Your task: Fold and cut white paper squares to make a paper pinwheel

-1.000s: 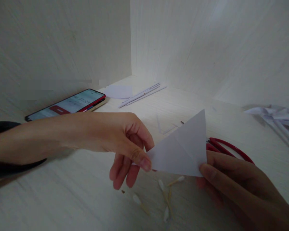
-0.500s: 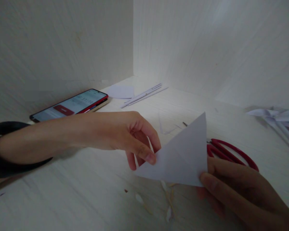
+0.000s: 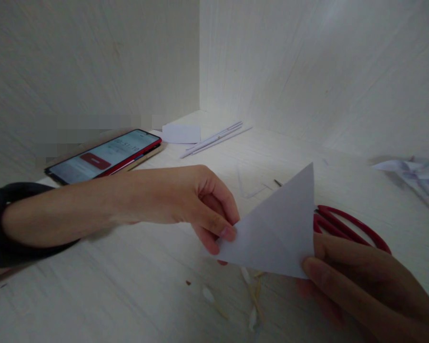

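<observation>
A white sheet of paper (image 3: pixel 275 233), triangular in outline with faint creases, is held up between my two hands. My left hand (image 3: pixel 210 207) pinches its left corner between thumb and fingers. At the lower right corner, my right hand (image 3: pixel 353 276) grips it with the thumb in front and the fingers behind. Just behind the paper lie scissors with red handles (image 3: pixel 350 226); the paper covers most of their blades, and a dark tip shows past its upper edge. Below the paper, several cotton swabs (image 3: pixel 252 295) rest on the pale surface.
A lit phone (image 3: pixel 107 155) lies at the left on another flat object. Further back are a white paper piece (image 3: pixel 181 134) and several thin rolled paper sticks (image 3: pixel 216 139). A folded paper pinwheel-like object (image 3: pixel 414 174) is at the right. Two pale walls (image 3: pixel 307 66) meet behind.
Both hands and the paper have shifted slightly right in view. The left fingers have closed further around the paper's left corner. The whole scene has moved a little with the camera.
</observation>
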Action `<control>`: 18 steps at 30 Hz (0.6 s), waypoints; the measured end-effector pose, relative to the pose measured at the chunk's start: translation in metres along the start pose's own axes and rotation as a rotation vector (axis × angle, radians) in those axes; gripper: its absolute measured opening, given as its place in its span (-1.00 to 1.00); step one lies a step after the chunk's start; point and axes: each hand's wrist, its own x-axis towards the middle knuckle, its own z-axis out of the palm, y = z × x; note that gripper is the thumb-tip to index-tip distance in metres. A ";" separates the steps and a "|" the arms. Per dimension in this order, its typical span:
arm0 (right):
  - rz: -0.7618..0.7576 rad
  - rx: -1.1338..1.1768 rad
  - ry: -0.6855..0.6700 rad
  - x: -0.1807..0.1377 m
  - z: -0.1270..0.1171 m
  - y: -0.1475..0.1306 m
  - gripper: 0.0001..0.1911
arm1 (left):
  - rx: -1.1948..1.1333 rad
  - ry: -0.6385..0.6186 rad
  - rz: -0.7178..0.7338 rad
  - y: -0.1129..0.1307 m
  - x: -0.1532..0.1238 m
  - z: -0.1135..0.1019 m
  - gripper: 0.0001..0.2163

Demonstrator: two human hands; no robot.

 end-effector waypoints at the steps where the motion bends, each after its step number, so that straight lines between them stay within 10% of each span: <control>1: 0.001 0.003 -0.018 0.000 0.000 0.000 -0.55 | -0.011 0.005 -0.005 -0.001 0.001 0.000 -0.86; 8: 0.042 0.107 0.140 -0.004 0.010 0.000 -0.60 | -0.022 -0.036 0.017 -0.003 0.003 -0.002 -0.88; 18: -0.072 -0.080 -0.059 0.003 -0.004 -0.005 -0.57 | -0.023 -0.010 0.070 -0.003 0.004 0.000 -0.76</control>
